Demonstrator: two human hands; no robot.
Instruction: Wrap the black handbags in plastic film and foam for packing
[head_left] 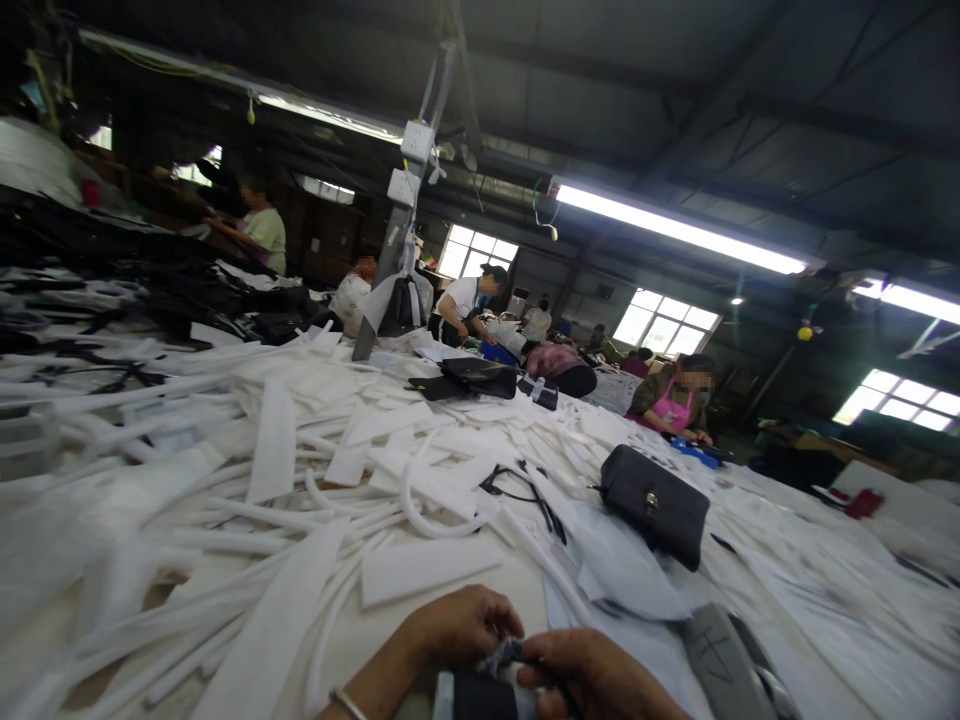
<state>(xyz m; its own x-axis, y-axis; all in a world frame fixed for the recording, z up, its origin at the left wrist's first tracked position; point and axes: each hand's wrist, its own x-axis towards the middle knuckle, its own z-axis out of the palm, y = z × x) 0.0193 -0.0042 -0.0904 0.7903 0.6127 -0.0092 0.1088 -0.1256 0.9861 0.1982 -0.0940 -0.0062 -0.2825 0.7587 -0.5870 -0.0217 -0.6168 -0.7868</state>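
At the bottom middle, my left hand (463, 628) has its fingers closed on a small grey, crumpled piece (504, 655). My right hand (592, 672) meets it from the right, fingers closed round a thin black strap (556, 680) beside that piece. Just below both hands lies a black item with pale grey edges (484, 697), cut off by the frame's bottom edge. A bracelet circles my left wrist. Farther back on the right, a black bag with a metal clasp (656, 505) rests on white sheets.
White strips and tubes (277, 440) cover the table. A grey block with marks (724, 655) is at the lower right. Black straps (525, 490) and a black open-flapped bag (476, 378) lie beyond. A metal post (390, 250) rises mid-left. Several people work farther back.
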